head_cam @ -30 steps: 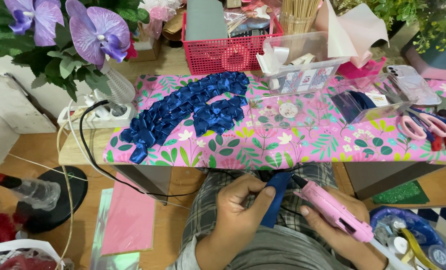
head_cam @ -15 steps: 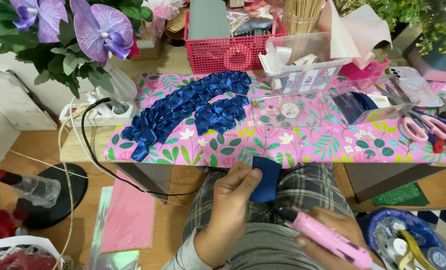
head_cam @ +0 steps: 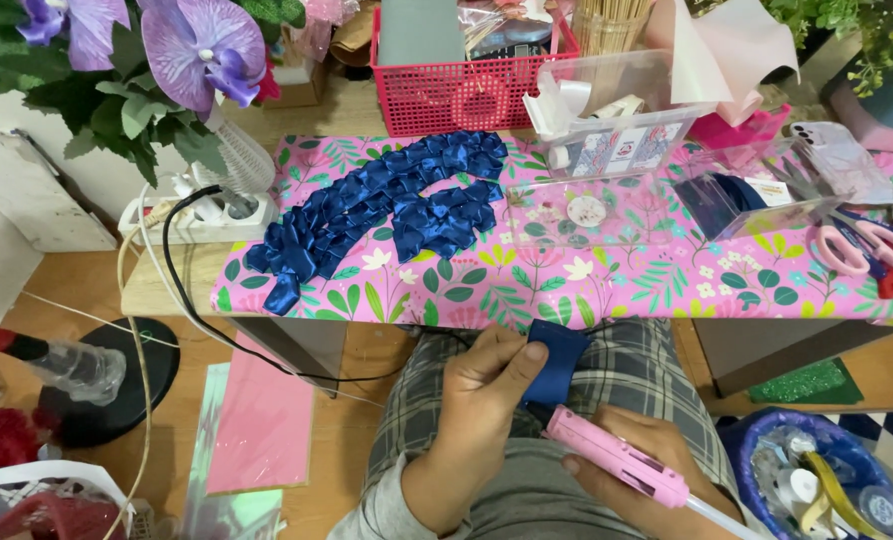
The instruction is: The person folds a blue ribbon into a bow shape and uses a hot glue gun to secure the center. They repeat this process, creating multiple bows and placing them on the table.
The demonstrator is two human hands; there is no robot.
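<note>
Since a second ago my left hand [head_cam: 481, 390] has shifted the blue ribbon piece [head_cam: 556, 360] up toward the table edge; before, it sat lower over my lap next to the glue gun's nozzle. My right hand [head_cam: 646, 470] has dropped back with the pink glue gun [head_cam: 611, 465], nozzle now just under the ribbon's lower end. Left fingers closed on the ribbon, thumb pressed flat on its face. Right fingers wrapped shut around the gun body. Ribbon's long axis runs near vertical, top leaning slightly right, just below the pink floral table cover [head_cam: 586, 285]. Gun's long axis is diagonal, nozzle pointing upper-left. Pile of finished blue ribbon pieces [head_cam: 386, 205] unchanged on the table.
</note>
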